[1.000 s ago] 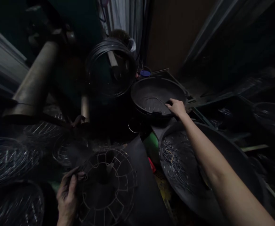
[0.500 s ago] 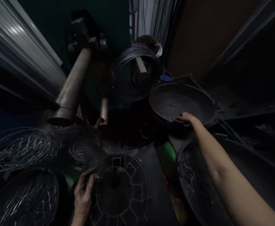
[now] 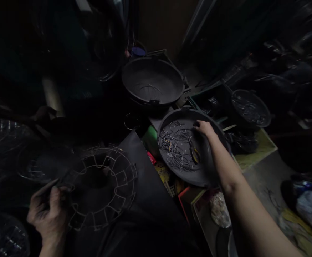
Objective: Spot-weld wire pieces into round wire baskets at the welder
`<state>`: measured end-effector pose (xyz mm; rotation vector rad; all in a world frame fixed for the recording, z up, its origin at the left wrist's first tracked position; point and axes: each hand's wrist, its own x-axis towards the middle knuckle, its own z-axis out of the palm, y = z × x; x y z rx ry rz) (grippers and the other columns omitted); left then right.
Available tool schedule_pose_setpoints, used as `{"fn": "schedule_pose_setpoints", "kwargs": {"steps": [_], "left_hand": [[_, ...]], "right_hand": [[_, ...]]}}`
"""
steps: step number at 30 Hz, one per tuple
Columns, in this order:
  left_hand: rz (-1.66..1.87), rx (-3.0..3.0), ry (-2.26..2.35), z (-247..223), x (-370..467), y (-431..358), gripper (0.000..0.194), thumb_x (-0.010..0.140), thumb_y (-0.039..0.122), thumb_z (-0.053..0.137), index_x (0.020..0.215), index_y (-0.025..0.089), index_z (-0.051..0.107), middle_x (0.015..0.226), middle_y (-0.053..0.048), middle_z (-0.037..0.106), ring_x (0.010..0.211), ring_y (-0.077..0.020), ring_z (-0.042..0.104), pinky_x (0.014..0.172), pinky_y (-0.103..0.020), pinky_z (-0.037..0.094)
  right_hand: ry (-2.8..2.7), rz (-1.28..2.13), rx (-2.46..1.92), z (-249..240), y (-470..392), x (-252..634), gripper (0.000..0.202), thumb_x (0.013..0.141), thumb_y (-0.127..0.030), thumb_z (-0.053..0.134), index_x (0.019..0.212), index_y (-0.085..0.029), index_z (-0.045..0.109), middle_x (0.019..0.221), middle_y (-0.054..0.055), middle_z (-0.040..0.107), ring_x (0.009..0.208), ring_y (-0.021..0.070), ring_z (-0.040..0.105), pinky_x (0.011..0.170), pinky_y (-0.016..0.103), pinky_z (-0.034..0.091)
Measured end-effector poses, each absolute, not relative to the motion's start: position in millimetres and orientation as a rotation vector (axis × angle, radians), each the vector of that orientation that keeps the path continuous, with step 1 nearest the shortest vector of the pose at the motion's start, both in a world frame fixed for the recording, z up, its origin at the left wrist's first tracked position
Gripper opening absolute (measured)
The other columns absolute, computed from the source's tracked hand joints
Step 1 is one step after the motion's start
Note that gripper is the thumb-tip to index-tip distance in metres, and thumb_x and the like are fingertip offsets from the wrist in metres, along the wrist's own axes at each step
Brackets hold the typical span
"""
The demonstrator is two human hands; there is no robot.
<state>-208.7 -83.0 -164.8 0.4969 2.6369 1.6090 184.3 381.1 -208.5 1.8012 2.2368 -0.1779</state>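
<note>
My left hand [image 3: 50, 210] pinches the left edge of a round wire frame [image 3: 115, 175], which has bent loops all round and lies over a dark sheet. My right hand [image 3: 204, 127] reaches over a round dark basin [image 3: 204, 175], near its inner far side. Its fingertips are dark and close together, and whether anything is between them cannot be made out. Many short bent wires [image 3: 174, 146] lie in that basin, beside pliers [image 3: 195, 153] with yellow and black handles.
Behind stands another dark basin [image 3: 156, 75] with a few thin wires. To the right are a smaller basin of metal pieces [image 3: 250, 107] and a yellowish tray [image 3: 265, 146]. Below the near basin sits a red-edged box [image 3: 189, 200]. A pale post [image 3: 52, 94] rises at left.
The view has swung right. My right hand has moved from the far basin to the nearer one with the wires and pliers. My left hand still holds the wire frame.
</note>
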Motion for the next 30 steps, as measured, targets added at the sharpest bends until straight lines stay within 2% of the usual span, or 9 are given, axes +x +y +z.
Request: {"fn": "schedule_pose_setpoints", "kwargs": {"steps": [5,10,14,20,24,30], "left_hand": [[1.709,0.321,2.531,-143,-193,-70,0.024,0.073,0.038,0.064,0.090,0.021,0.065,0.060,0.004,0.058,0.050,-0.0116,0.054,0.051,-0.025,0.045],[1.751,0.297,2.536,-153,-191,-69,0.021,0.073,0.034,0.066,0.091,0.024,0.067,0.064,0.005,0.060,0.053,-0.0112,0.055,0.055,-0.026,0.045],[1.782,0.378,2.528,-159,-194,-70,0.021,0.072,0.034,0.067,0.090,0.023,0.066,0.063,0.005,0.058,0.052,-0.0118,0.054,0.055,-0.028,0.044],[1.715,0.415,2.538,-164,-199,-74,0.023,0.074,0.033,0.066,0.095,0.025,0.066,0.067,0.005,0.059,0.055,-0.0127,0.054,0.058,-0.029,0.044],[1.780,0.425,2.496,-167,-200,-74,0.023,0.071,0.033,0.067,0.092,0.022,0.065,0.063,0.005,0.059,0.052,-0.0123,0.054,0.053,-0.027,0.043],[1.741,0.367,2.523,-162,-196,-70,0.026,0.070,0.034,0.065,0.091,0.020,0.063,0.059,0.005,0.059,0.050,-0.0121,0.054,0.051,-0.026,0.043]], "right_hand": [[2.101,-0.132,1.759,-231,373,202,0.035,0.081,-0.021,0.055,0.115,-0.016,0.062,0.108,0.015,0.066,0.096,0.0235,0.062,0.080,0.030,0.048],[2.092,-0.139,1.650,-235,380,204,0.035,0.081,-0.023,0.057,0.116,-0.017,0.062,0.111,0.015,0.064,0.100,0.0241,0.061,0.081,0.030,0.047],[2.104,-0.156,1.582,-227,389,207,0.038,0.081,-0.025,0.058,0.118,-0.021,0.060,0.111,0.011,0.064,0.098,0.0224,0.060,0.081,0.029,0.047],[2.207,-0.086,1.543,-201,410,202,0.046,0.087,-0.028,0.050,0.131,-0.017,0.049,0.124,0.011,0.058,0.108,0.0223,0.056,0.089,0.029,0.042],[2.245,-0.087,1.441,-206,410,182,0.045,0.086,-0.029,0.053,0.129,-0.018,0.053,0.123,0.011,0.059,0.108,0.0232,0.055,0.089,0.029,0.043],[2.263,-0.141,1.208,-229,389,154,0.038,0.079,-0.024,0.063,0.117,-0.025,0.062,0.110,0.006,0.066,0.098,0.0213,0.059,0.082,0.027,0.045]]}}
